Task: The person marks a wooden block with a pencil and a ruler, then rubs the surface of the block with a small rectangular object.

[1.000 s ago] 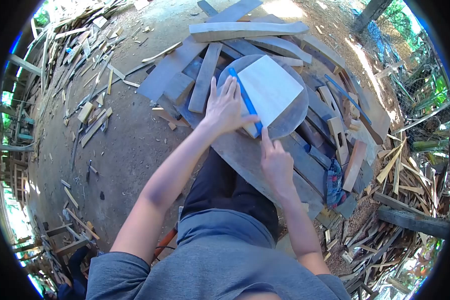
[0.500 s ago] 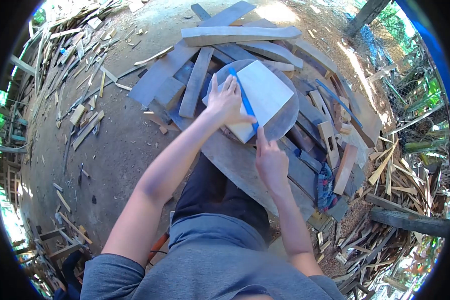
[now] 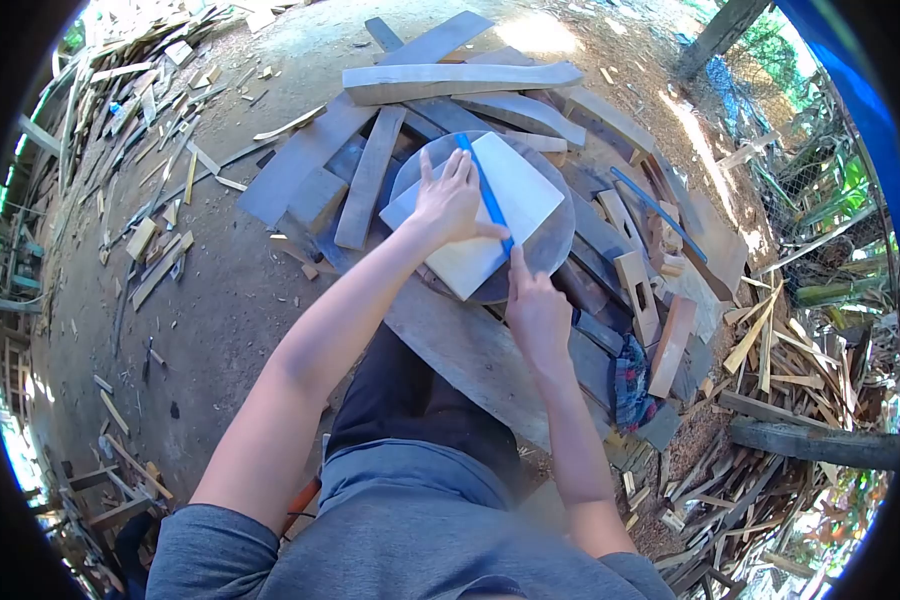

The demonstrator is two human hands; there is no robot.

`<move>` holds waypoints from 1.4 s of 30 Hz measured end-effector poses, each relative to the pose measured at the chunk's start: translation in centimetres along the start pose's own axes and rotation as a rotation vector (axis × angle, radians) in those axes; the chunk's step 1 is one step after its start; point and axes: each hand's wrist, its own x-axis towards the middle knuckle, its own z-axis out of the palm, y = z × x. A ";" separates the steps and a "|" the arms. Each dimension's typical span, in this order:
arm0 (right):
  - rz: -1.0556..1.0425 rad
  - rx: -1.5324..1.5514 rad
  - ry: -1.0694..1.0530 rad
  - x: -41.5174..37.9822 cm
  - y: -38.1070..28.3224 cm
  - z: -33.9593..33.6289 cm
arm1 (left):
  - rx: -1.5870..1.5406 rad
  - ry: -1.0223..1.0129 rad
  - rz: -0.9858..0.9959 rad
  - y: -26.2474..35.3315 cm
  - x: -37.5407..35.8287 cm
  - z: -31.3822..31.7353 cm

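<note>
A pale, squarish sheet or thin board (image 3: 530,190) lies on a round grey disc (image 3: 562,232), across which a narrow blue straightedge (image 3: 485,187) runs at a slant. My left hand (image 3: 448,207) rests flat over the pale piece with fingers spread, its fingertips and thumb against the straightedge. At the straightedge's near end is my right hand (image 3: 538,315), fingers curled and index finger stretched forward. Whatever it may hold is hidden under the fingers.
Wooden planks (image 3: 460,80) are stacked around the disc. To the right lie slotted wood blocks (image 3: 638,295), a long blue strip (image 3: 660,213) and a patterned cloth (image 3: 632,385). Wood offcuts (image 3: 165,265) litter the ground at left; more scraps (image 3: 810,365) are piled at right.
The whole view has shifted, so the bench sits slightly further left. Relative to the pale piece, both hands and the blue straightedge have moved a little to the right.
</note>
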 end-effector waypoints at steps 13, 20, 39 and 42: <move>0.023 0.051 0.034 1.5 1.3 0.2 | -0.008 0.015 0.044 0.4 2.9 -0.7; 0.017 0.069 -0.029 -3.2 0.5 -0.4 | 0.010 0.025 0.033 2.1 -2.0 0.1; 0.042 0.109 -0.082 -3.1 2.5 -1.0 | -0.006 0.036 0.045 3.7 -1.8 0.6; 0.039 0.162 -0.011 0.0 4.0 -0.1 | -0.062 0.052 0.054 3.2 1.8 0.1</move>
